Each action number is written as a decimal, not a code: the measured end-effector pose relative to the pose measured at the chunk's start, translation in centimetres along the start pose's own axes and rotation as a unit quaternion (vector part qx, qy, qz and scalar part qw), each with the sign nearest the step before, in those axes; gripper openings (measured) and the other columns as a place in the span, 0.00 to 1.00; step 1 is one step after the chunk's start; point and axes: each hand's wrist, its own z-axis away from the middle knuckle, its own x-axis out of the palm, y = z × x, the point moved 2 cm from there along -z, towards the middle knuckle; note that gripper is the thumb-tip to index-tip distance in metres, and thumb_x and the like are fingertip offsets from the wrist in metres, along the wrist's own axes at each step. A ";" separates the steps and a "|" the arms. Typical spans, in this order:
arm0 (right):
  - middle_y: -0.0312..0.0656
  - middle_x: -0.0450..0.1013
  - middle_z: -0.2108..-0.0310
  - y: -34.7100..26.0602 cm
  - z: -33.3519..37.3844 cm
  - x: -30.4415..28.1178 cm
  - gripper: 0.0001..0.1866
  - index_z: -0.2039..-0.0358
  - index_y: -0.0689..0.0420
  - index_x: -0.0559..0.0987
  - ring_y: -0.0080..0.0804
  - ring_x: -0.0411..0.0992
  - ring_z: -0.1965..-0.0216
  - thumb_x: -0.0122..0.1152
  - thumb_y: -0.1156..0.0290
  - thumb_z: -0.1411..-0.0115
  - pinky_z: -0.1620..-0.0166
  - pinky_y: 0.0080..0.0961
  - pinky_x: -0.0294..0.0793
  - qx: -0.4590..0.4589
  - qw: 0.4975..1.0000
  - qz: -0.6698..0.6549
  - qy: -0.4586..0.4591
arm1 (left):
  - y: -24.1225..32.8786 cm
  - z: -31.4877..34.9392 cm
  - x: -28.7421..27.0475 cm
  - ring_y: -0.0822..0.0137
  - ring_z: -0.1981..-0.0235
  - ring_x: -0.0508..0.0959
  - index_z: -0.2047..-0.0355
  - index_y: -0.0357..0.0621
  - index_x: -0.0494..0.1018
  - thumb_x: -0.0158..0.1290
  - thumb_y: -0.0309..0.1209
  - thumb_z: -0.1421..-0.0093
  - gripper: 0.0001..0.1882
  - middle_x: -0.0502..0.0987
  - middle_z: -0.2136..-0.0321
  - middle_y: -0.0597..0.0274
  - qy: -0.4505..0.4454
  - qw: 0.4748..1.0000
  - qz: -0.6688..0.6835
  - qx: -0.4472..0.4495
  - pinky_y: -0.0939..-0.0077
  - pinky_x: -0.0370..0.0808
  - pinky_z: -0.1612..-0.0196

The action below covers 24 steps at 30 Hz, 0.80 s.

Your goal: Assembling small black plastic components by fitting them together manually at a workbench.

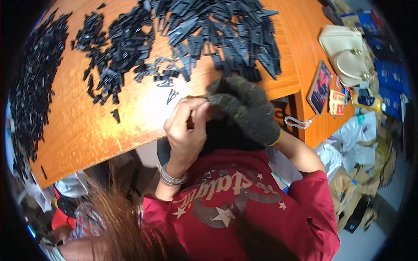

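Head view: the bare left hand (188, 124) and gloved right hand (246, 108) come together near the bench (78, 143) edge; whatever they pinch is too hidden to tell. Black plastic pieces (189, 30) lie heaped beyond; such slender parts probably want a steady left grip and light right-hand pressure.

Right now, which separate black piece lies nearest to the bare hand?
The triangular openwork piece, just beyond the left hand; the other stray pieces lie farther left.
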 end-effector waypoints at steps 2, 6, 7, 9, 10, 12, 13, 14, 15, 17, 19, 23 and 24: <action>0.47 0.76 0.55 -1.6 -0.5 -0.4 0.18 0.49 0.60 0.76 0.33 0.76 0.55 0.62 0.69 0.40 0.54 0.26 0.74 0.135 0.990 -0.028 -0.018 | -0.4 0.1 -1.8 0.67 0.78 0.75 0.69 0.34 0.74 0.59 0.21 0.43 0.04 0.77 0.76 0.55 0.073 0.992 -0.098 0.021 0.78 0.70 0.75; 0.47 0.76 0.55 -0.1 -1.3 -0.7 0.18 0.51 0.56 0.78 0.37 0.77 0.58 0.63 0.66 0.40 0.57 0.30 0.75 -0.095 0.993 0.074 -0.019 | -0.3 -0.6 -4.5 0.70 0.80 0.70 0.65 0.36 0.73 0.63 0.22 0.46 0.10 0.72 0.74 0.59 0.093 0.977 -0.191 -0.011 0.76 0.67 0.77; 0.47 0.77 0.55 0.1 -1.4 -0.7 0.17 0.52 0.56 0.79 0.39 0.77 0.59 0.63 0.66 0.41 0.58 0.31 0.75 -0.078 0.990 0.114 -0.034 | -0.1 -1.1 -4.6 0.70 0.79 0.70 0.64 0.36 0.73 0.64 0.23 0.47 0.12 0.71 0.74 0.59 0.073 0.973 -0.220 0.017 0.76 0.67 0.77; 0.46 0.77 0.55 0.3 -1.4 -0.6 0.17 0.53 0.56 0.79 0.41 0.76 0.59 0.64 0.65 0.42 0.59 0.32 0.75 -0.061 0.985 0.154 -0.052 | -0.5 -1.8 -4.3 0.61 0.79 0.73 0.63 0.37 0.73 0.63 0.25 0.46 0.13 0.72 0.72 0.55 0.030 0.972 -0.228 0.049 0.71 0.70 0.76; 0.45 0.77 0.56 0.3 -1.3 -0.5 0.17 0.53 0.54 0.80 0.42 0.76 0.59 0.64 0.65 0.43 0.59 0.33 0.75 -0.120 0.968 0.213 -0.058 | -1.0 -2.0 -4.0 0.57 0.78 0.74 0.62 0.37 0.73 0.62 0.26 0.45 0.12 0.72 0.71 0.53 0.019 0.967 -0.242 0.078 0.69 0.71 0.75; 0.45 0.77 0.57 0.2 -1.2 -0.2 0.16 0.54 0.53 0.81 0.43 0.76 0.60 0.64 0.65 0.44 0.59 0.34 0.75 -0.178 0.944 0.270 -0.065 | -0.9 -2.3 -3.9 0.50 0.76 0.75 0.63 0.38 0.72 0.59 0.26 0.44 0.10 0.73 0.69 0.51 0.000 0.965 -0.251 0.077 0.64 0.72 0.74; 0.44 0.78 0.58 0.3 -1.2 -0.2 0.16 0.54 0.52 0.81 0.42 0.76 0.60 0.64 0.65 0.44 0.59 0.34 0.75 -0.133 0.954 0.262 -0.054 | -0.7 -2.3 -3.8 0.50 0.75 0.75 0.64 0.38 0.72 0.59 0.25 0.44 0.09 0.73 0.69 0.51 -0.022 0.962 -0.263 0.065 0.64 0.72 0.74; 0.44 0.78 0.59 0.5 -1.2 -0.2 0.16 0.55 0.52 0.81 0.41 0.76 0.60 0.64 0.64 0.44 0.59 0.34 0.75 -0.087 0.963 0.253 -0.043 | -0.6 -2.5 -3.7 0.49 0.75 0.75 0.65 0.38 0.71 0.58 0.24 0.44 0.08 0.73 0.69 0.52 -0.044 0.959 -0.275 0.054 0.64 0.72 0.73; 0.44 0.78 0.59 0.6 -1.2 -0.2 0.16 0.55 0.52 0.81 0.41 0.76 0.60 0.64 0.64 0.44 0.59 0.34 0.75 -0.087 0.962 0.253 -0.044 | -0.5 -2.6 -3.7 0.47 0.76 0.74 0.66 0.38 0.70 0.58 0.22 0.45 0.08 0.73 0.68 0.50 -0.054 0.959 -0.274 0.052 0.64 0.72 0.73; 0.44 0.78 0.60 0.7 -1.2 -0.2 0.17 0.54 0.50 0.81 0.41 0.77 0.61 0.64 0.63 0.44 0.59 0.34 0.75 -0.128 0.955 0.263 -0.042 | -0.5 -2.5 -3.6 0.52 0.77 0.75 0.66 0.38 0.70 0.58 0.22 0.45 0.08 0.74 0.69 0.51 -0.062 0.973 -0.223 0.020 0.67 0.72 0.74; 0.44 0.78 0.61 0.9 -1.2 -0.4 0.17 0.54 0.51 0.81 0.41 0.77 0.63 0.65 0.63 0.44 0.60 0.34 0.75 -0.144 0.960 0.233 -0.054 | -1.0 -2.3 -3.3 0.65 0.78 0.76 0.66 0.36 0.70 0.58 0.20 0.45 0.09 0.75 0.73 0.55 -0.055 0.993 -0.086 -0.060 0.73 0.71 0.76; 0.45 0.79 0.64 0.2 -1.2 -0.5 0.17 0.54 0.51 0.81 0.42 0.77 0.66 0.65 0.63 0.45 0.62 0.35 0.75 -0.077 0.984 0.154 -0.038 | -1.7 -1.8 -2.4 0.80 0.79 0.72 0.61 0.31 0.71 0.57 0.17 0.43 0.10 0.76 0.77 0.64 -0.016 0.975 0.175 -0.134 0.85 0.70 0.75; 0.45 0.79 0.64 0.1 -1.2 -0.6 0.17 0.54 0.51 0.81 0.42 0.77 0.66 0.65 0.63 0.45 0.62 0.35 0.75 -0.077 0.984 0.154 -0.040 | -2.2 -1.4 -2.2 0.79 0.80 0.71 0.60 0.30 0.71 0.57 0.16 0.43 0.11 0.76 0.75 0.63 -0.048 0.966 0.207 -0.151 0.86 0.70 0.75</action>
